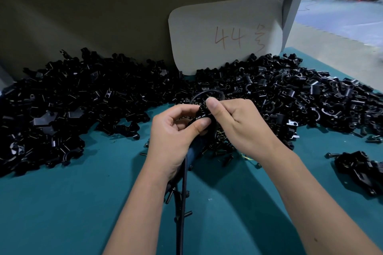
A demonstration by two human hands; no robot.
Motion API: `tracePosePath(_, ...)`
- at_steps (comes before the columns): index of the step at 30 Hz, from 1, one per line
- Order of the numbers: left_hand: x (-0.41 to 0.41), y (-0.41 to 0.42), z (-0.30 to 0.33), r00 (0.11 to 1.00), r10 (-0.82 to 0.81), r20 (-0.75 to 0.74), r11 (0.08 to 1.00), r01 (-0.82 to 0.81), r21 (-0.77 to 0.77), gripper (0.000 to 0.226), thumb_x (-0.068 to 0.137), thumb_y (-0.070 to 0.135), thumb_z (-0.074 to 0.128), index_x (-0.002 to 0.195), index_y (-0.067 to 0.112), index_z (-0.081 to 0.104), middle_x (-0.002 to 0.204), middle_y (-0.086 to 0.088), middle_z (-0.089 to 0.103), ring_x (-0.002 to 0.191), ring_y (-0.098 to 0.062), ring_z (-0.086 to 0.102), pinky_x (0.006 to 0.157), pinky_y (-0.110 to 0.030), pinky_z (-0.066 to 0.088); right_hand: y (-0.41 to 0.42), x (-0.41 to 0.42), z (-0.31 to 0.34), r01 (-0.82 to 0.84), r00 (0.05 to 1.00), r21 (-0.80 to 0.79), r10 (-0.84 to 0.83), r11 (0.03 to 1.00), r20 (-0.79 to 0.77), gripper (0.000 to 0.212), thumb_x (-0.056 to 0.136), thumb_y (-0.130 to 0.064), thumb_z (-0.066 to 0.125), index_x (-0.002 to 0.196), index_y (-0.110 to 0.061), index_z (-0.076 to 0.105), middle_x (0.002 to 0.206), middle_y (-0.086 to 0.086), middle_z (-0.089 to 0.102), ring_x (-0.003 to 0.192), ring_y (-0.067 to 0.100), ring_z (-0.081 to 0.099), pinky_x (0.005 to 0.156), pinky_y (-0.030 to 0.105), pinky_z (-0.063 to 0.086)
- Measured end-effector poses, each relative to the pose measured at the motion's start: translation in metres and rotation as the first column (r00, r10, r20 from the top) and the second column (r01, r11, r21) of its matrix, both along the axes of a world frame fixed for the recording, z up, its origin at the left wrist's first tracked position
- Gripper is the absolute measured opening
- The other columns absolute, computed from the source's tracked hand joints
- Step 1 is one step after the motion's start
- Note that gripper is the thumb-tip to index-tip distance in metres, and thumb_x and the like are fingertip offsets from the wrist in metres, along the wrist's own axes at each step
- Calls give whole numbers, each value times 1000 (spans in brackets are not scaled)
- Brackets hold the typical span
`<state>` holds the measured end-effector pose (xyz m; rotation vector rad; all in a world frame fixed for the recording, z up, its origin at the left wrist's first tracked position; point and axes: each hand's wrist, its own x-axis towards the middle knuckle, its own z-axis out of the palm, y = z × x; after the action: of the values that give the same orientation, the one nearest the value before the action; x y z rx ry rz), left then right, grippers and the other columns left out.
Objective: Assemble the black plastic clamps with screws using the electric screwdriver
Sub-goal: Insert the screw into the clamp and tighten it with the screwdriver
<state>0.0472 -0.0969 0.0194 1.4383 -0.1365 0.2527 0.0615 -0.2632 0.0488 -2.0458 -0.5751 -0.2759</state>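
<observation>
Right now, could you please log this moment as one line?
left hand: grips clamp | right hand: pinches clamp | screwdriver: not clearly seen

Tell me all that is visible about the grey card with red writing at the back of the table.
The grey card looks like flat cardboard with rounded corners. It stands nearly upright and a little tilted, leaning on the dull wall behind. Red handwriting on its right half reads "44" and then one character. Its lower edge is sunk behind the heap of black clamp parts, which touch it.
</observation>
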Motion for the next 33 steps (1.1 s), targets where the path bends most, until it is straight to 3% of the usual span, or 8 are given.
tracePosePath(5, 0, 0, 0, 1000, 7, -3, 1000, -7, -8, 29, 70, 19, 89, 98, 20, 80, 94, -7, 79, 82, -22, 75, 82, -43, 64, -4, 2, -4, -29, 998, -87, 34, 996, 58, 33, 111, -32, 45, 79, -22, 46, 63, -7, 43, 59, 9, 40, 56, 21, 33)
tracePosePath(10, 0, 2, -1, 999, 28, 21, 996, -30, 81, 36, 66, 37, 88, 99, 27, 80, 98, -4, 79, 91, -27, 76, 90, -56, 62, 8, -1, 0, 86, 992, -98, -75, 992, 104, 49, 111, -29, 46, 63, -27, 35, 54, -11, 42, 53, 12, 40, 54, 22, 28)
tracePosePath(15, -2, -2, 0, 1000, 24, 16, 996, -26, 82, 30, 70, 32, 89, 98, 27, 79, 96, -2, 78, 86, -23, 74, 88, -51, 63, -4, 0, 9, 15, 986, -18, -18, 1000, -166, 66, 109, -54, 36, 58, -13, 37, 51, -8, 34, 49, 11, 30, 51, 26, 29)
tracePosePath(17, -1, -2, 2, 999, 33, 24, 999, -34, 32, 22, 78, 19, 88, 96, 27, 79, 92, -1, 79, 79, -20, 74, 79, -39, 63, -16, 4, 8, -5, 973, -150, -30, 989, -227, 67, 106, -57, 42, 62, -7, 50, 50, -5, 43, 47, 10, 37, 49, 22, 32)
tracePosePath(20, -2, 1, 5, 997, 66, -31, 983, -71, -169, 20, 81, 17, 84, 98, 19, 75, 90, -5, 78, 77, -22, 75, 73, -28, 60, -34, 8, 3, -124, 956, -417, -4, 900, -292, 29, 93, -36, 74, 72, -18, 68, 59, -7, 61, 49, 3, 48, 53, 19, 39)
tracePosePath(22, -3, 3, 7, 994, 80, -73, 957, -97, -274, 26, 78, 22, 80, 102, 14, 72, 93, -8, 78, 81, -23, 75, 75, -26, 60, -39, 6, 0, -220, 922, -446, 35, 867, -387, 12, 85, -32, 85, 81, -28, 74, 64, -8, 68, 50, 1, 53, 54, 15, 41)
tracePosePath(27, -4, 7, 10, 990, 41, -135, 922, -90, -377, 21, 82, 26, 76, 100, 15, 75, 94, -9, 76, 84, -22, 76, 74, -21, 59, -27, 8, -13, -167, 942, -510, -16, 844, -334, 23, 71, -42, 93, 77, -34, 73, 58, -10, 64, 47, 3, 51, 51, 21, 43)
tracePosePath(33, -6, 4, 17, 988, -69, -136, 908, 5, -419, 25, 66, 14, 85, 89, 21, 78, 90, -8, 76, 81, -20, 74, 69, -21, 59, -28, 6, -11, -213, 937, -434, 57, 875, -346, 13, 83, -30, 87, 81, -23, 76, 62, -17, 65, 54, -1, 57, 54, 12, 40)
